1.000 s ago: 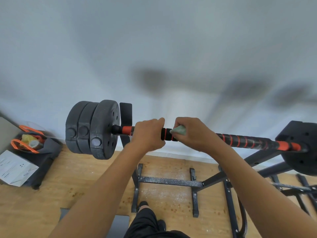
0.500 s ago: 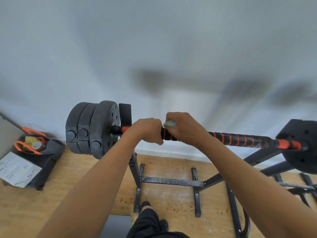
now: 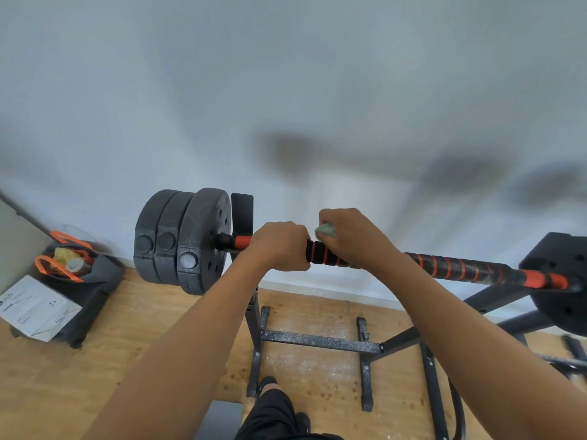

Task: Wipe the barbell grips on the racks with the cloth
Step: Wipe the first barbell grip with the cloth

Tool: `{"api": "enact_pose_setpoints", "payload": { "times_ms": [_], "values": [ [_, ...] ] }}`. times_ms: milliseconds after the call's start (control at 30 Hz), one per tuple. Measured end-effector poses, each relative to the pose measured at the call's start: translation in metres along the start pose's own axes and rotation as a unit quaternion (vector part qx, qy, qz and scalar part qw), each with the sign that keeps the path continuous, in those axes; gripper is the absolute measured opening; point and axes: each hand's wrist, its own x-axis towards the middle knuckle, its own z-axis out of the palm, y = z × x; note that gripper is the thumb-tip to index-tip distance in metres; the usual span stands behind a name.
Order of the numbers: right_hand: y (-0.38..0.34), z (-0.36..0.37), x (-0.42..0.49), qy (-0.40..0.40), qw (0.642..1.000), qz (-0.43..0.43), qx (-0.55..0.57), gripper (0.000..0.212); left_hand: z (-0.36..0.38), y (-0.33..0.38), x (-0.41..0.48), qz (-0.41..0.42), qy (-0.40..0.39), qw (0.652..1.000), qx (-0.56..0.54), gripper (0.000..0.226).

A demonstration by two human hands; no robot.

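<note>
Barbell point(image 3: 460, 268) lies across the black steel rack point(image 3: 320, 341), running from upper left down to lower right, close in front of the pale wall point(image 3: 286, 90).

Left hand point(image 3: 279, 246): fingers wrapped round the bar, just right of the orange collar and the rack's upright cradle. Three stacked weight plates point(image 3: 187, 242) sit just beyond that collar, so there is little free bar on that side.

Right hand point(image 3: 352, 239): curled over the black, red-ringed foam grip point(image 3: 320, 254), holding a bunched pale green cloth point(image 3: 325, 230) against the top of it. Only a small fold of cloth shows at the thumb side.

The two hands sit near each other, with a short band of grip exposed between them.

Right of the right hand, the striped shaft runs uncovered to the orange collar at the right-end plate point(image 3: 562, 281).

The rack's feet and cross-member rest on the wooden floor point(image 3: 127, 360), directly under the bar. At far left, well apart from the rack, a dark bag point(image 3: 95, 290) with orange handles stands against the wall, with a white box point(image 3: 35, 309) touching its near side.
</note>
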Motion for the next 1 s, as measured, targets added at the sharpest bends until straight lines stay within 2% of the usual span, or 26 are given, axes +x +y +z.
{"api": "enact_pose_setpoints", "payload": {
  "times_ms": [100,267,400,567,767,867,1000],
  "values": [
    [0.006,-0.010,-0.003,-0.001,0.998,0.046,0.051,0.009,0.010,0.001,-0.006,0.007,0.085,0.996,0.038,0.012],
    [0.004,-0.010,-0.026,-0.031,0.996,0.025,0.078,0.012,0.029,0.003,-0.013,-0.007,0.193,0.979,0.069,0.018],
    [0.006,-0.005,-0.026,-0.047,0.997,0.010,0.056,0.010,0.030,0.004,-0.014,-0.012,0.205,0.977,0.056,0.018],
    [0.006,0.010,-0.024,0.034,0.999,-0.016,0.023,0.012,0.033,0.006,-0.015,-0.017,0.218,0.975,0.045,0.017],
    [-0.002,0.011,-0.003,0.032,0.999,0.032,0.004,0.011,0.043,0.008,-0.015,-0.037,0.254,0.966,0.041,0.025],
    [-0.003,0.008,-0.005,0.015,0.998,0.050,0.026,0.010,0.037,0.012,-0.017,-0.051,0.208,0.976,0.048,0.017],
    [-0.003,0.002,-0.026,0.006,0.999,0.032,0.024,0.014,-0.004,0.011,-0.005,-0.039,0.015,0.999,0.015,0.045]
  ]
}}
